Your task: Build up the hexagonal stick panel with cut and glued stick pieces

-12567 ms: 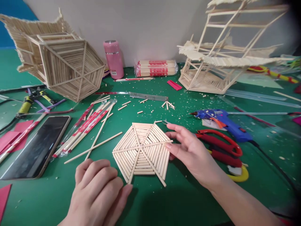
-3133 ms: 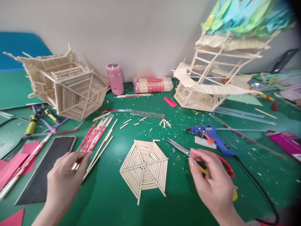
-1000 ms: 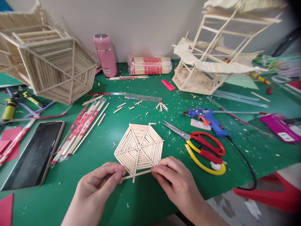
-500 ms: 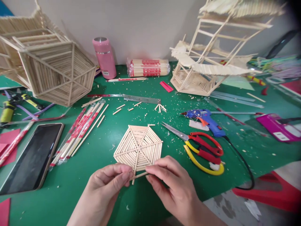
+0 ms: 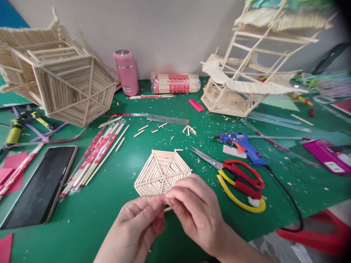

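A flat hexagon panel (image 5: 161,170) of glued wooden sticks lies on the green mat (image 5: 123,204). My left hand (image 5: 139,223) and my right hand (image 5: 194,210) meet just in front of its near edge, fingertips pinched together on a short wooden stick (image 5: 168,209). Only a small end of that stick shows below the fingers. The hands cover the panel's near edge.
Red and yellow scissors (image 5: 236,179) and a blue glue gun (image 5: 244,144) lie to the right. Wrapped chopsticks (image 5: 95,155) and a phone (image 5: 41,186) lie to the left. Stick-built models stand at the back left (image 5: 63,87) and back right (image 5: 241,80); a pink bottle (image 5: 126,73) at the wall.
Earlier the left hand took a stick from the chopsticks and the right touched the scissors. Since then both hands have slid together along the stick, so the stick is almost hidden.
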`<state>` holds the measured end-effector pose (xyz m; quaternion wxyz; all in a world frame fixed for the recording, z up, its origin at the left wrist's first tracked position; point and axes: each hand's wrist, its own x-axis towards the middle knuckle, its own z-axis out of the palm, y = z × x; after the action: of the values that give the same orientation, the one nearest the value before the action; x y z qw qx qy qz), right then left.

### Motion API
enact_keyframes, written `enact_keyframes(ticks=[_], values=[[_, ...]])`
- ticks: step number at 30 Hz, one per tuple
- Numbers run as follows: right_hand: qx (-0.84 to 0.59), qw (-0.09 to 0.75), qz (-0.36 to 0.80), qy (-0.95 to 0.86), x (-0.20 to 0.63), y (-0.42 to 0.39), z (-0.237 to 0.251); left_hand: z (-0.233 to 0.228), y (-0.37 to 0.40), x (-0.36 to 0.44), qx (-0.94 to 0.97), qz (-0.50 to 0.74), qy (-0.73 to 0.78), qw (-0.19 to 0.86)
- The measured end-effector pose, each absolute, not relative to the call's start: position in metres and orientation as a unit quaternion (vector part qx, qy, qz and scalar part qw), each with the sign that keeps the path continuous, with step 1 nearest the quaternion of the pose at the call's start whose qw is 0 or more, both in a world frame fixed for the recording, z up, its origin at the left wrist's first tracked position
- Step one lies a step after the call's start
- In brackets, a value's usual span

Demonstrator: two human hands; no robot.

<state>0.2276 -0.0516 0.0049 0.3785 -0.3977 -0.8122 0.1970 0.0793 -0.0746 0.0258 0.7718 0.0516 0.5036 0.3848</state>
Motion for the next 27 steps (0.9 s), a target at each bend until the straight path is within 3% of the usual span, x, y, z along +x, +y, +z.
enact_keyframes(ticks=[12,16,18,21,24,27], values=[[-0.461,0.381,0.280,-0.751,0.229,-0.050,0.005,0.022,-0.081,0.079,0.086,0.420,0.534,0.729],[-0.526,0.405,0.201,-0.721,0.252,-0.040,0.005,0.021,-0.082,0.071,0.203,0.416,0.561,0.686],[-0.569,0.396,0.110,-0.712,0.270,-0.033,0.004,0.020,-0.083,0.061,0.357,0.427,0.576,0.598],[-0.622,0.377,0.001,-0.686,0.297,-0.027,0.001,0.015,-0.085,0.047,0.639,0.393,0.556,0.357],[-0.629,0.385,0.000,-0.675,0.307,-0.035,-0.003,0.005,-0.092,0.041,0.784,0.306,0.507,0.184],[-0.601,0.400,0.064,-0.690,0.298,-0.052,-0.007,-0.009,-0.101,0.044,0.811,0.249,0.515,0.122]])
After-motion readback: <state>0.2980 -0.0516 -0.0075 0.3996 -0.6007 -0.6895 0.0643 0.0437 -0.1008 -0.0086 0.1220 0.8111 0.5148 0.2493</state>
